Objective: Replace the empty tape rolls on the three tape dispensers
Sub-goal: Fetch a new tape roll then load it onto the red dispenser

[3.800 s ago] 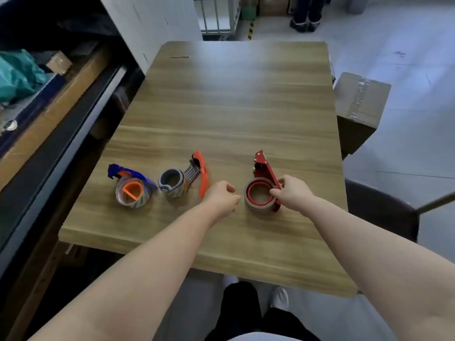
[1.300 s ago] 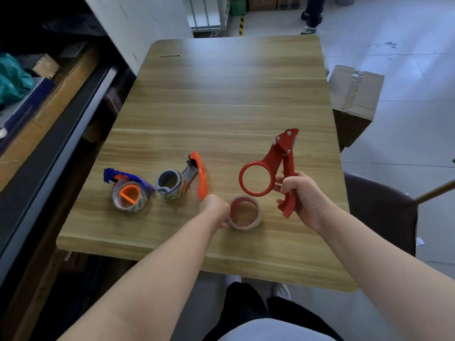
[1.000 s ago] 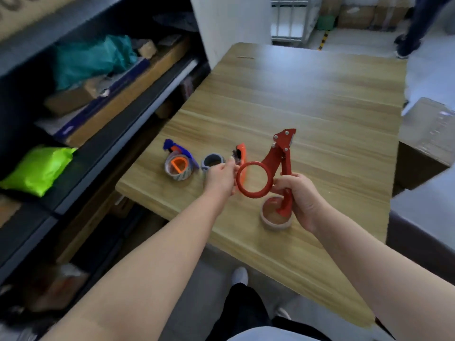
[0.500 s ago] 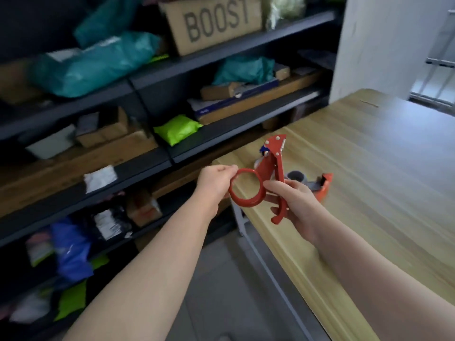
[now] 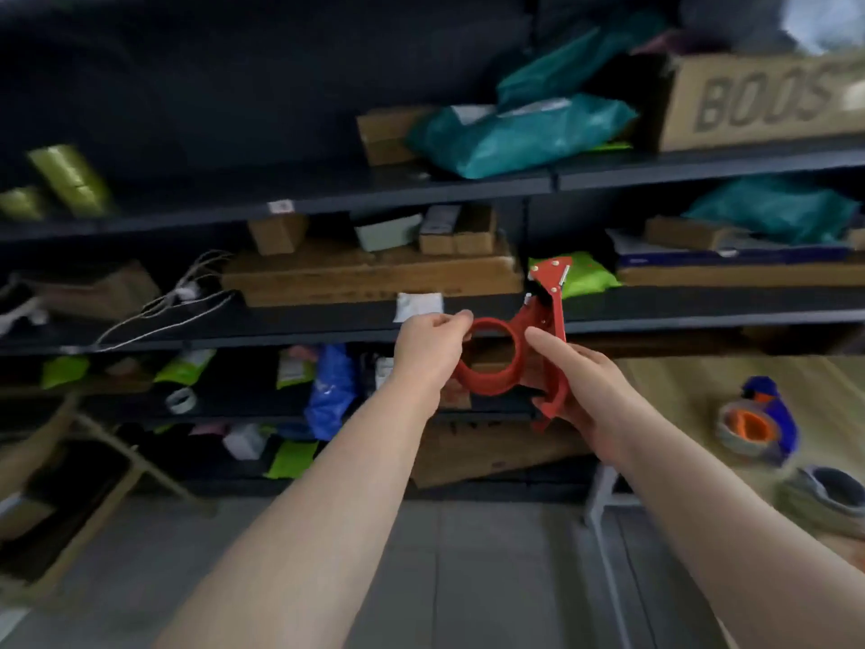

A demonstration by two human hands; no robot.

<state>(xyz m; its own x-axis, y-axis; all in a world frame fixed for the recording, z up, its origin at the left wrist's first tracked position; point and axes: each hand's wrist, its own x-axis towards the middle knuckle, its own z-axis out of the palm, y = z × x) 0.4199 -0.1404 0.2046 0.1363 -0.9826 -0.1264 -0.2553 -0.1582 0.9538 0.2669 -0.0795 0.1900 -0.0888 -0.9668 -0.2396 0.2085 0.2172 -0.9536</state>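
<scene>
My right hand (image 5: 582,391) gripping the red plastic ring-framed tape dispenser (image 5: 489,388), my left hand (image 5: 428,351) pinching its ring at nine o'clock, I am judging a steady hold essential for reloading.

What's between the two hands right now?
Head view: the red plastic tape dispenser, its ring empty; the left hand pinches the ring's rim, the right hand grips the handle.
</scene>
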